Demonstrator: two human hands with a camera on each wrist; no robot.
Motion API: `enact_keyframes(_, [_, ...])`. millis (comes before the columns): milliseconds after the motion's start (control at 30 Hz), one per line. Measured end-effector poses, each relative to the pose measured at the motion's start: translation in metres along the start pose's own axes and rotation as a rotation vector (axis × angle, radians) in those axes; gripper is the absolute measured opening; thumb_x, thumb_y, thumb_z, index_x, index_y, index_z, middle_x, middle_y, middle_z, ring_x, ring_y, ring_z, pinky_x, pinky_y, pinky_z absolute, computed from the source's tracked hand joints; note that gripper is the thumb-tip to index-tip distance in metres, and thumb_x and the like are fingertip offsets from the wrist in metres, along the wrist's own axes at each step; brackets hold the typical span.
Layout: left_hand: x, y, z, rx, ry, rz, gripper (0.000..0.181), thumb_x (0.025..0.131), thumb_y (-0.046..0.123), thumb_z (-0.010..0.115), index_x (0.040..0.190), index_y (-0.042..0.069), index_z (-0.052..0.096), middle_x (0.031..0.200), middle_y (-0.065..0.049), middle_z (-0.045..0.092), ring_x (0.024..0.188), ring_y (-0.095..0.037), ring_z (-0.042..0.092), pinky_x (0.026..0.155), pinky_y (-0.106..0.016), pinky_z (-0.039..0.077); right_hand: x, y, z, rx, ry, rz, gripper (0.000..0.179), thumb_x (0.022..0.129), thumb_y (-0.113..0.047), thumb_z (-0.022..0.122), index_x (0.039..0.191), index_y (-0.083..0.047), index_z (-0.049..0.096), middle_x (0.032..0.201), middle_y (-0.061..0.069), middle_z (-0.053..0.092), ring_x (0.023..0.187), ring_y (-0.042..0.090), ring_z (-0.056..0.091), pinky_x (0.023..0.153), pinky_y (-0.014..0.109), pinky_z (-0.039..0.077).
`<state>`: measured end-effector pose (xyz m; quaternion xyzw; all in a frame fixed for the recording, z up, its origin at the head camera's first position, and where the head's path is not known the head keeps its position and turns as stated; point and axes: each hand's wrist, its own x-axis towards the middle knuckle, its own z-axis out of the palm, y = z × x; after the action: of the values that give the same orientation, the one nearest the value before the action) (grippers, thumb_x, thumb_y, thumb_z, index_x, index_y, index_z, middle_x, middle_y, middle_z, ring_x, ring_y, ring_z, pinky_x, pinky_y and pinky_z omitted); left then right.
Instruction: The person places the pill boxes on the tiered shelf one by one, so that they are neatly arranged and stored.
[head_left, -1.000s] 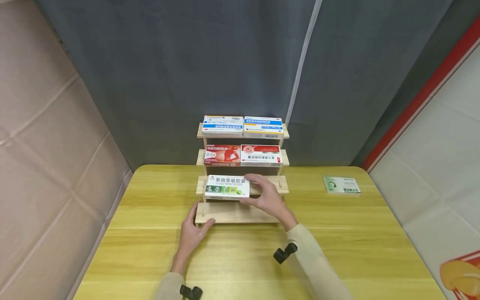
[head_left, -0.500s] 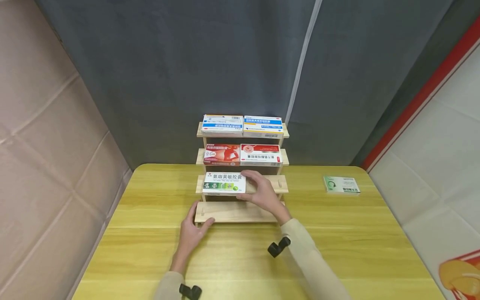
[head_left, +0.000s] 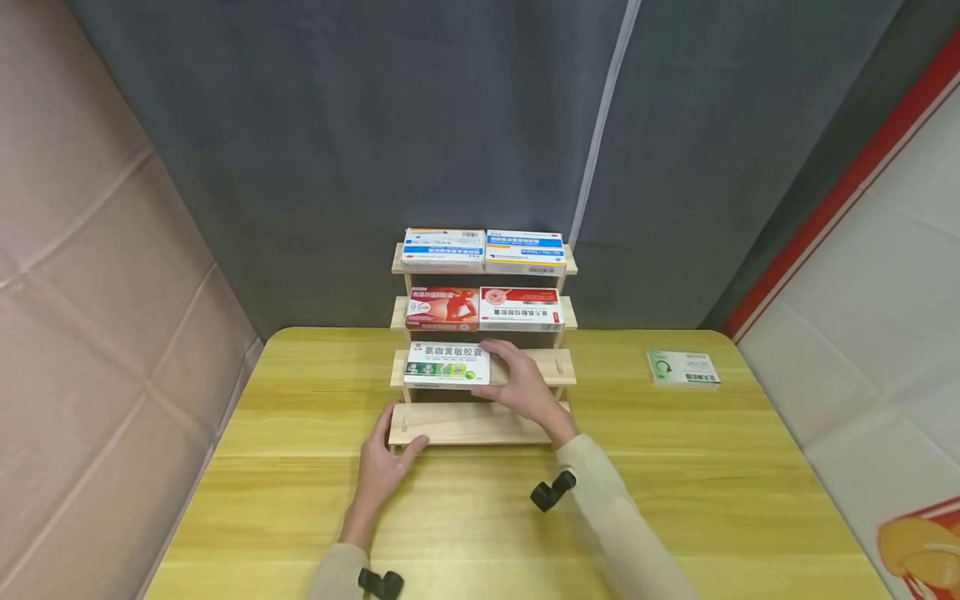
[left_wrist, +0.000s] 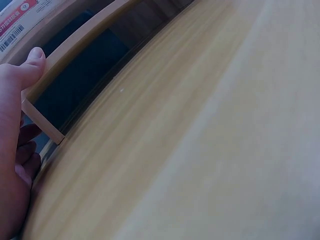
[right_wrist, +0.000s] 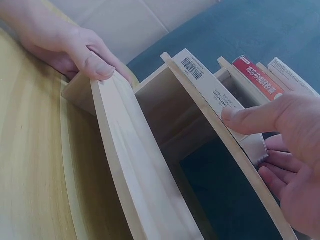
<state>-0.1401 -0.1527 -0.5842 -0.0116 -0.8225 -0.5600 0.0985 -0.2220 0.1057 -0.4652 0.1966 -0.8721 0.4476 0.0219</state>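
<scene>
A stepped wooden stand bears medicine boxes on its upper steps. My left hand grips the left end of the lowest step, thumb over the front edge; in the left wrist view its other fingers curl beside the stand's leg. On the second step from the bottom, at the left, lies a white-and-green medicine box. My right hand holds its right end. In the right wrist view, the thumb presses the box's front side while the other fingers reach round the far end.
A red medicine box and a white-and-red one sit side by side one step higher. Two blue-and-white boxes fill the top step. Another green-and-white box lies on the table to the right. A grey curtain hangs behind.
The right hand has moved the white-and-green box slightly left and back on its step. The left hand has kept its hold on the stand.
</scene>
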Motion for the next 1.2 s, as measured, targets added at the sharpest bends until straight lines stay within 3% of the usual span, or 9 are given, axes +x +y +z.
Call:
enact_keyframes(300, [0.0,0.001,0.0,0.016,0.007,0.001,0.089,0.086,0.031,0.082,0.157,0.005,0.034,0.155,-0.022,0.046,0.143,-0.042,0.043,0.12,-0.056,0.036,-0.004,-0.002,-0.003,-0.025,0.015,0.013,0.083,0.074,-0.014,0.091,0.145,-0.002,0.051,0.151,0.018,0.051,0.142,0.035,0.046,0.124,0.048,0.035])
enact_keyframes(567, [0.0,0.001,0.0,-0.006,-0.001,-0.015,0.09,0.086,0.032,0.082,0.157,0.007,0.033,0.156,-0.021,0.045,0.144,-0.04,0.043,0.121,-0.052,0.036,-0.006,0.003,-0.006,-0.051,0.017,0.02,0.085,0.076,-0.019,0.091,0.147,-0.001,0.049,0.151,0.017,0.051,0.142,0.034,0.047,0.123,0.048,0.036])
enact_keyframes(900, [-0.001,0.0,-0.001,-0.008,0.009,0.01,0.089,0.086,0.027,0.083,0.156,0.003,0.035,0.153,-0.021,0.048,0.142,-0.039,0.046,0.12,-0.049,0.038,-0.018,0.008,-0.017,-0.011,0.014,0.025,0.085,0.076,-0.017,0.09,0.148,-0.002,0.048,0.151,0.016,0.051,0.135,0.034,0.054,0.116,0.044,0.046])
enact_keyframes(1200, [-0.002,0.002,-0.001,0.01,0.007,0.002,0.089,0.086,0.03,0.083,0.156,0.005,0.034,0.154,-0.022,0.047,0.143,-0.044,0.043,0.12,-0.059,0.035,-0.031,0.018,-0.03,-0.008,0.043,-0.023,0.081,0.077,-0.017,0.09,0.145,0.001,0.051,0.148,0.018,0.054,0.134,0.035,0.054,0.115,0.047,0.047])
